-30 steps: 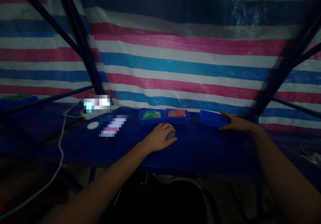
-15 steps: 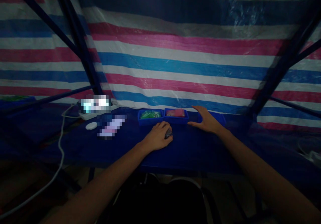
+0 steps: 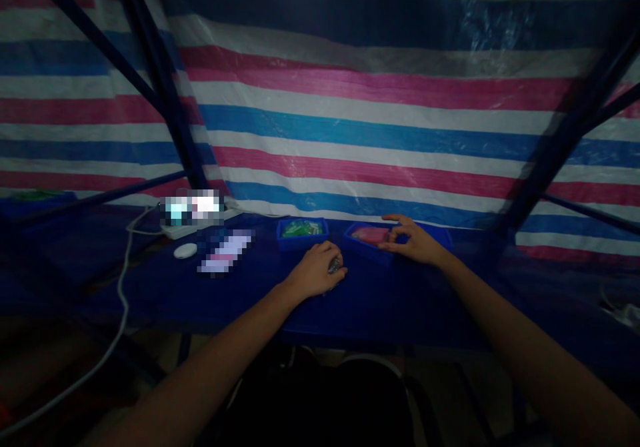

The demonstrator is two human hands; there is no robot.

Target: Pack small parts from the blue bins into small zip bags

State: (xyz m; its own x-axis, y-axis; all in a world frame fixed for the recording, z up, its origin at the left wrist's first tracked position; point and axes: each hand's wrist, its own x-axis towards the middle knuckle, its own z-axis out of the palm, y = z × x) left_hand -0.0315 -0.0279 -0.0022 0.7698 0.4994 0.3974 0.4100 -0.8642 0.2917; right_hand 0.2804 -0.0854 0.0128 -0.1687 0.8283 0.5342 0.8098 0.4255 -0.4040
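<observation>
My left hand (image 3: 316, 271) rests on the blue table (image 3: 380, 300), its fingers curled round a small dark, shiny thing (image 3: 335, 265) whose kind I cannot make out. At the right end of a small blue bin (image 3: 356, 241), my right hand (image 3: 413, 241) grips the wall between thumb and fingers, with one finger stretched out above. Pink packets (image 3: 369, 234) lie in that bin, which sits at a slant. Left of it stands another blue bin (image 3: 285, 239) with green and clear packets (image 3: 303, 227) inside. A third blue container (image 3: 440, 233) is partly hidden behind my right hand.
On the left lie a blurred-out phone-like slab (image 3: 227, 252), a white round disc (image 3: 185, 251) and a white power strip (image 3: 177, 230) with a trailing cable (image 3: 123, 287). Blue metal posts (image 3: 167, 110) frame a striped plastic sheet (image 3: 350, 120) behind the table.
My right hand has closed on the bin of pink packets. That bin has slid right, away from the green one, and turned. My left hand stays nearly in place.
</observation>
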